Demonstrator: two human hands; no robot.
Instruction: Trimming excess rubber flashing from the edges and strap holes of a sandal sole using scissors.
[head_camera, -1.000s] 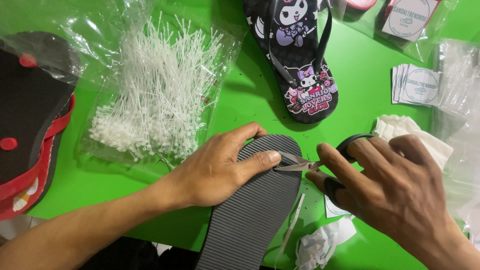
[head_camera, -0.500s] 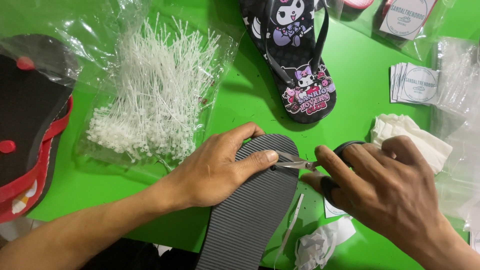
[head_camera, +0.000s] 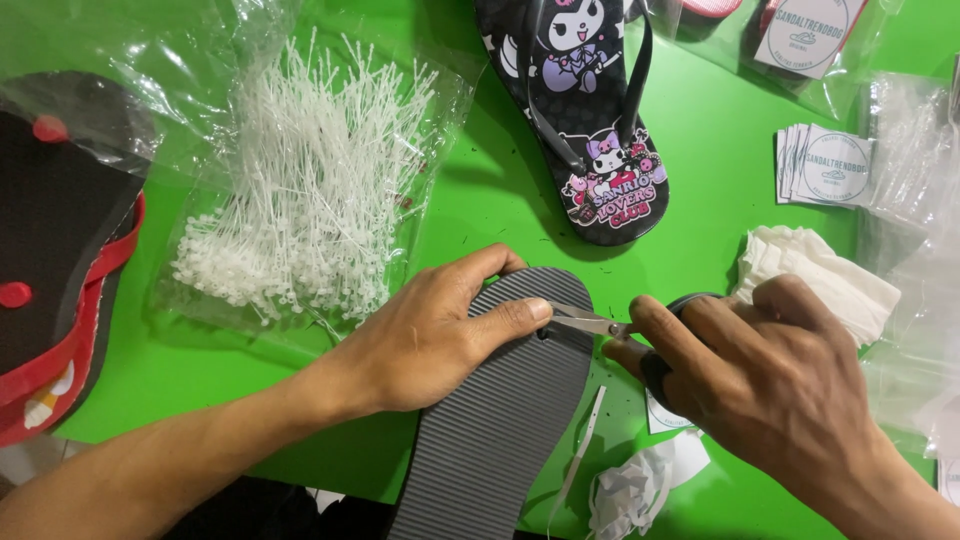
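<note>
Two hands busy: left hand (head_camera: 425, 335) still pressing upturned grey sandal (head_camera: 500, 410) flat on green desk (head_camera: 480, 215), right hand (head_camera: 770, 390) clenched round scissors (head_camera: 590, 322), tips unmoved at sole's edge, snipping continues.

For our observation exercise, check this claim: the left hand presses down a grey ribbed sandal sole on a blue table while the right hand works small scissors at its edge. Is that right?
Not quite: the table is bright green, not blue, as the head view shows. The rest stands: the left hand presses down the grey ribbed sandal sole while the right hand works small scissors at its edge.
</note>
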